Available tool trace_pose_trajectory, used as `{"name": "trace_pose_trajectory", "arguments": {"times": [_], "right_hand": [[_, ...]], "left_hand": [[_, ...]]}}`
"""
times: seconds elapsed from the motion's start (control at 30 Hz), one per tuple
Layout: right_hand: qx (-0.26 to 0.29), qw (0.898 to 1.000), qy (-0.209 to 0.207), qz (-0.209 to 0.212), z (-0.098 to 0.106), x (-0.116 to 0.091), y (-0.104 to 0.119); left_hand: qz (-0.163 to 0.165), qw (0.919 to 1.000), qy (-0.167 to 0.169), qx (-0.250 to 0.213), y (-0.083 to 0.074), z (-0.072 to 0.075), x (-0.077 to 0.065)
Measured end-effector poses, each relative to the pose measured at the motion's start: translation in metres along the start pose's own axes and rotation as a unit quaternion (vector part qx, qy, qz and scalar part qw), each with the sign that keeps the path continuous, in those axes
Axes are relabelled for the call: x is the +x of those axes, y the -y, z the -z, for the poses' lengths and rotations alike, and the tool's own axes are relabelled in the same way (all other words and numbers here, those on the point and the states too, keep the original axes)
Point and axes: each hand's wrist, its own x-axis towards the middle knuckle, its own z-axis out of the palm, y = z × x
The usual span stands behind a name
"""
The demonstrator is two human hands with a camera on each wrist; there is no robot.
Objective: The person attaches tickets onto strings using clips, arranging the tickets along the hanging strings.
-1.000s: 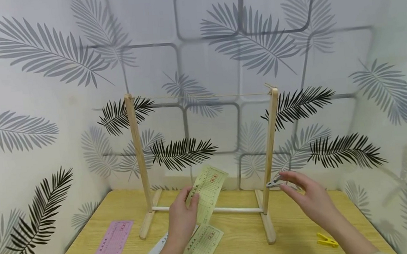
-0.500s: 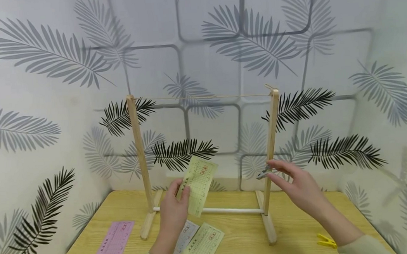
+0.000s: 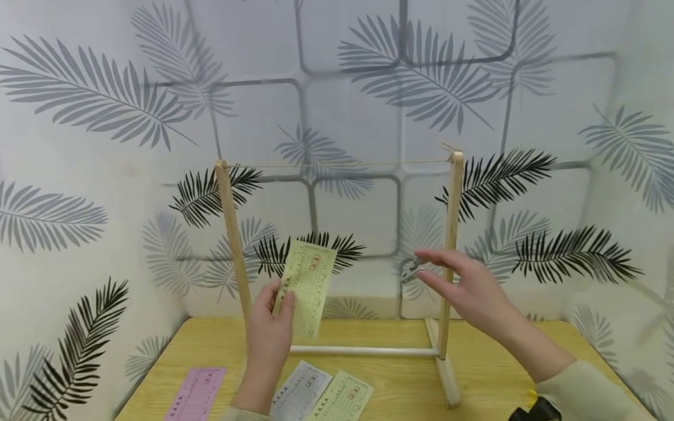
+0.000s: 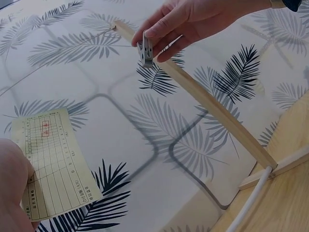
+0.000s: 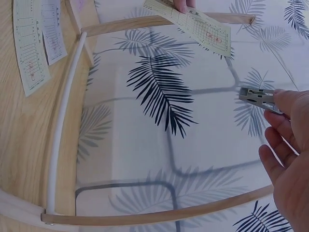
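My left hand (image 3: 267,334) pinches a pale green printed form (image 3: 307,286) along its left edge, thumb in front. The sheet is held up before the left part of a wooden frame. Between thumb and forefinger of my right hand (image 3: 475,289) is a grey clothespin (image 3: 411,271), its nose pointing left; in the right wrist view the clothespin (image 5: 258,96) shows its metal-looking side, and the other fingers are spread loosely. A thin string (image 3: 340,165) runs across the top of the frame, above both hands, with nothing hanging on it.
The frame's right post (image 3: 453,229) stands behind my right hand, and a white bar (image 3: 369,351) joins the feet. On the table (image 3: 406,393) lie a pink form (image 3: 189,406), a white form (image 3: 302,393) and another green form (image 3: 340,407). A yellow clothespin (image 3: 532,397) is mostly hidden by my right sleeve.
My left hand has raised the green form and moved it left, off the papers below. My right hand has moved up and left with the grey clothespin, which now tilts more.
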Motion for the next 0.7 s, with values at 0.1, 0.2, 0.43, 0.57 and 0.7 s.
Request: {"name": "trace_pose_trajectory", "arguments": {"times": [0.1,0.2,0.43,0.57,0.7], "right_hand": [[-0.003,1.0,0.002,0.016,-0.001,0.01,0.008],[-0.004,1.0,0.007,0.026,-0.001,0.021,0.017],[0.0,0.999,0.013,0.052,-0.003,0.05,0.04],[0.002,0.997,0.019,0.076,-0.004,0.068,0.056],[-0.008,0.994,0.016,0.11,-0.006,0.086,0.073]], "left_hand": [[0.006,0.9999,-0.007,0.005,-0.005,0.005,0.006],[0.005,0.9998,-0.015,0.011,-0.009,0.009,0.013],[0.015,0.9997,-0.017,-0.008,-0.013,0.015,0.03],[0.024,0.9995,-0.021,-0.002,-0.014,0.018,0.038],[0.019,0.9994,-0.027,-0.01,-0.018,0.02,0.045]]}}
